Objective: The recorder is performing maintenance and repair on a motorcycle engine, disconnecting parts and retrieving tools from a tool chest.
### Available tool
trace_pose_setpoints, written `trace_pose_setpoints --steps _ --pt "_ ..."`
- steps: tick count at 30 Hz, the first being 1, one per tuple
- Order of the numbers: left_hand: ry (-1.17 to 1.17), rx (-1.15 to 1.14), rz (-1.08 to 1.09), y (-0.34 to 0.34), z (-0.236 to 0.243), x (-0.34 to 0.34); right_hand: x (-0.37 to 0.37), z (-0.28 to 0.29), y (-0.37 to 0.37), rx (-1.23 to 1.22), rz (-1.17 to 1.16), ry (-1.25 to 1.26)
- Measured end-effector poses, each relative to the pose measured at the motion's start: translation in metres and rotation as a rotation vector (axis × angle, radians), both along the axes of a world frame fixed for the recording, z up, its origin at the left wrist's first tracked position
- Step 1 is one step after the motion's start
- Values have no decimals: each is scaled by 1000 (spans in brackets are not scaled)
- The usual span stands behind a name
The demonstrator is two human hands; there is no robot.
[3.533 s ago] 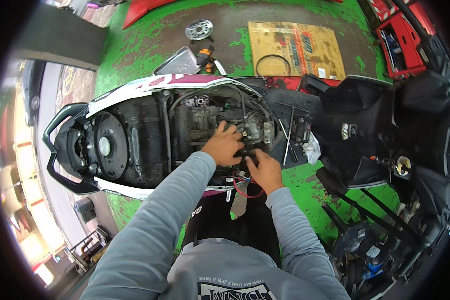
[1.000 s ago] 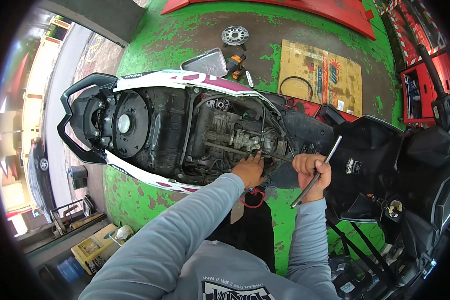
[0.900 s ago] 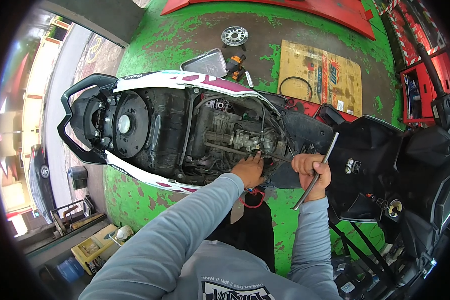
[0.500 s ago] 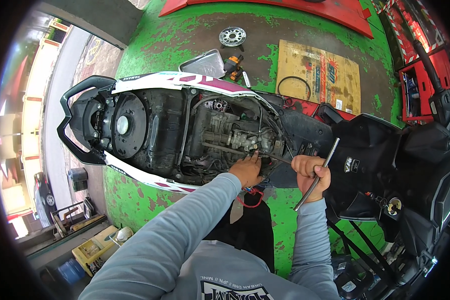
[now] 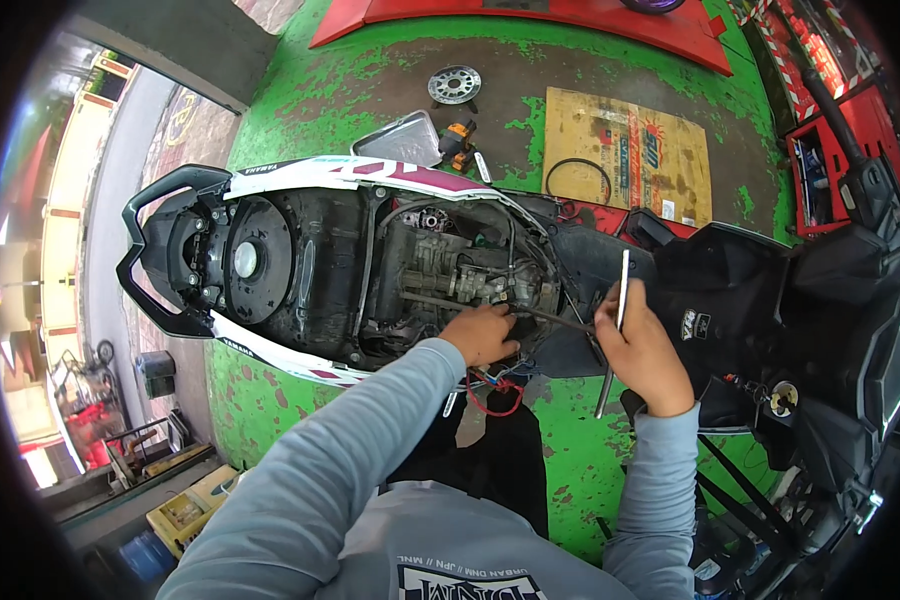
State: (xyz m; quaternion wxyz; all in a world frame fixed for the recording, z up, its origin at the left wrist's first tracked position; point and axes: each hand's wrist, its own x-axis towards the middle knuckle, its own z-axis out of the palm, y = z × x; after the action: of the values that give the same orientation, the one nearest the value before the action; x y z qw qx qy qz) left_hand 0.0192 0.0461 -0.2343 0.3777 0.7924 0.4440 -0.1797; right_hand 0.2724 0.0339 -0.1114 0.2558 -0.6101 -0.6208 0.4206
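A T-handle wrench (image 5: 560, 320) reaches into the opened engine bay of a scooter (image 5: 410, 180), its long shaft lying across the grimy engine (image 5: 480, 285). My right hand (image 5: 648, 348) is closed around its crossbar where it meets the shaft; the bar's pale upper end and darker lower end stick out past my fingers. My left hand (image 5: 478, 336) rests at the near edge of the bay, fingertips against the parts beside the shaft, thumb apart from the fingers. The wrench's far end is lost among the engine parts. Beneath my left hand hangs a red cable (image 5: 495, 402).
Beyond the scooter lie a metal tray (image 5: 398, 143), an orange-and-black power tool (image 5: 457, 147), a brake disc (image 5: 454, 86) and a flattened cardboard sheet (image 5: 660, 150) with a black belt (image 5: 578, 162). A red tool cabinet (image 5: 840, 165) stands at far right, a yellow crate (image 5: 175, 515) at lower left.
My right hand has turned the crossbar more upright and changed its hold, its back now toward the right. My left hand has shifted slightly left, its fingers less stretched out.
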Motion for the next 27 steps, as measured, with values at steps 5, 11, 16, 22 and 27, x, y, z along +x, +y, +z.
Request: trace_pose_setpoints --steps 5,11,16,22,27 --pt "-515 457 61 61 91 10 -19 22 -12 160 -165 -361" --pt "-881 828 -662 109 133 57 -39 37 -23 109 -265 -623" --pt "-639 793 -1053 120 135 86 -83 26 -42 -125 -407 -553" --pt "-655 760 -1047 114 128 99 -111 25 -36 -55 -696 -660" --pt "-532 771 -1055 104 138 101 -106 20 -41 -98 -698 -744"
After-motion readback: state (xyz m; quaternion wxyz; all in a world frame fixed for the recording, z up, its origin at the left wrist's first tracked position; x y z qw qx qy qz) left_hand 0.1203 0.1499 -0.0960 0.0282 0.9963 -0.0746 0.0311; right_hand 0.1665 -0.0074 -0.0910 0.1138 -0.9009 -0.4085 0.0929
